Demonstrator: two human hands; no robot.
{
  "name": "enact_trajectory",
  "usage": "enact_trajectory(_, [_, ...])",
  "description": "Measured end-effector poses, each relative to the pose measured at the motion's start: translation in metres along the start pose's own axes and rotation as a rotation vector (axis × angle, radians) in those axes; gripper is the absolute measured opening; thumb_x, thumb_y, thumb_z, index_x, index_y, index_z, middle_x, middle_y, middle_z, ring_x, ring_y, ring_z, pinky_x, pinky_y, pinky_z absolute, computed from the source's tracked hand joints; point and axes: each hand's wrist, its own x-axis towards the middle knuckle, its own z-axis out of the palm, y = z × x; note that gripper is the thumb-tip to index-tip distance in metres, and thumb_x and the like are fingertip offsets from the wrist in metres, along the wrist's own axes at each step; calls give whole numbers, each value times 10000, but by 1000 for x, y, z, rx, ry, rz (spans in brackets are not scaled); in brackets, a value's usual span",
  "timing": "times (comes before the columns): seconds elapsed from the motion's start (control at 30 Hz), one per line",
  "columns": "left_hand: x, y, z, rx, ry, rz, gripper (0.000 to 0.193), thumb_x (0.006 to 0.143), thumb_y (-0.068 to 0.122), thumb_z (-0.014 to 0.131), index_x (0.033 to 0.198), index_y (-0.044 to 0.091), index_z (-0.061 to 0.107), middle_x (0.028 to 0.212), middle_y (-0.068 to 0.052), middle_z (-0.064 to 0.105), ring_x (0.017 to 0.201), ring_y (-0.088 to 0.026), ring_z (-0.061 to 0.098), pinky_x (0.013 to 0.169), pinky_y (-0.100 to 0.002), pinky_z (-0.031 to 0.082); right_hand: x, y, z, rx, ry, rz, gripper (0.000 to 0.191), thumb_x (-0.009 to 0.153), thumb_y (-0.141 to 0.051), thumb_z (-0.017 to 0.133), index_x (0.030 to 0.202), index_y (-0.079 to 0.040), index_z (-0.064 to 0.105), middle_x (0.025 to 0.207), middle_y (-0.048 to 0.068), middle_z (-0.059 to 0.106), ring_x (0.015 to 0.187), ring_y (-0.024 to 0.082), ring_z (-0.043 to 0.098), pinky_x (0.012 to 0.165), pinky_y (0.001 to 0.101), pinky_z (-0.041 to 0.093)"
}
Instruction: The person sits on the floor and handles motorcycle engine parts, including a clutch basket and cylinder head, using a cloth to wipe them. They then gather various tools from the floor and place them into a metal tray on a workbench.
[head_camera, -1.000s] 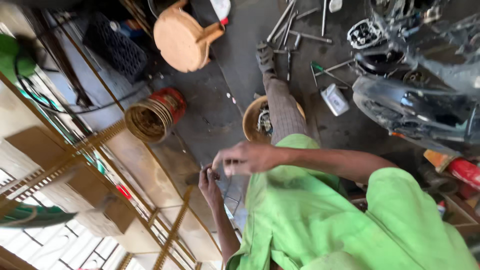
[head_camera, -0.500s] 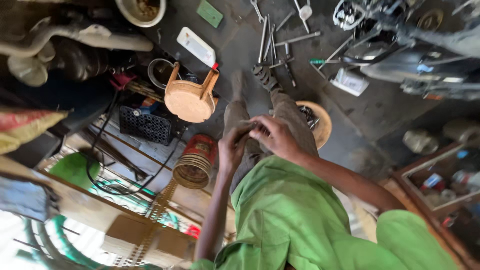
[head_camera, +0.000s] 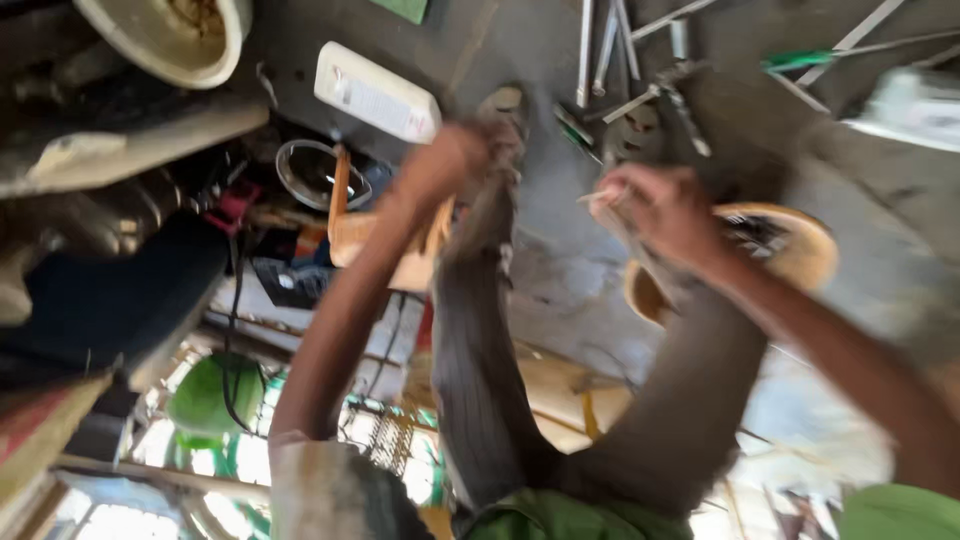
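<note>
View: blurred, upside-down look at a person's two arms and grey trouser legs above a concrete workshop floor (head_camera: 560, 260)
Left hand (head_camera: 450, 165): fingers curled at the knee of the grey trouser leg (head_camera: 480, 330); blur hides whether it grips the cloth
Right hand (head_camera: 665, 210): fingers closed narrowly on a small pale object (head_camera: 600, 195), too blurred to identify
Landmark: wooden stool (head_camera: 375, 235), tan, lying just beside the left forearm
Beyond the stool: white rectangular container (head_camera: 375, 95) on the floor
Beside the stool: round glass bowl (head_camera: 320, 175)
Far from the stool: metal rods and tools (head_camera: 620, 50) scattered near the right hand; round tan bowl (head_camera: 790, 245) behind the right wrist
</note>
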Motion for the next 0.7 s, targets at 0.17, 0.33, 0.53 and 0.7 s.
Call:
enact_trajectory(0.17, [82, -183, -1, 862, 375, -118, 655, 954, 214, 640, 1591, 115, 524, 1577, -115, 522, 1456, -270, 460, 1167, -504, 360, 106, 100, -5, -5, 50, -150, 168, 1068, -151, 612, 1115, -8, 687, 975, 118, 766, 920, 205, 769, 764, 344, 594])
enact_trajectory(0.33, [122, -245, 32, 1161, 492, -151, 612, 1014, 273, 567, 1602, 144, 457, 1637, -65, 454, 1522, -286, 375, 1241, -562, 239, 172, 145, 25, -97, -42, -238, 161, 958, -104, 624, 1072, -48, 722, 898, 96, 785, 818, 203, 775, 716, 350, 602])
enact_trajectory(0.53, [149, -289, 59, 1148, 321, -156, 691, 884, 309, 648, 1515, 90, 469, 1420, -103, 547, 1373, -288, 482, 1172, -609, 301, 207, 127, -1, -200, 28, -303, 147, 943, -141, 641, 1039, -83, 736, 834, 64, 796, 724, 188, 782, 629, 353, 593])
enact_trajectory(0.7, [154, -253, 88, 634, 328, -169, 1069, 612, 551, 855, 1436, -9, 467, 1287, -157, 573, 1217, -286, 541, 964, -507, 478, 187, 109, 15, -301, 14, -205, 171, 962, -211, 637, 1069, -117, 732, 795, 73, 772, 592, 247, 734, 537, 389, 555])
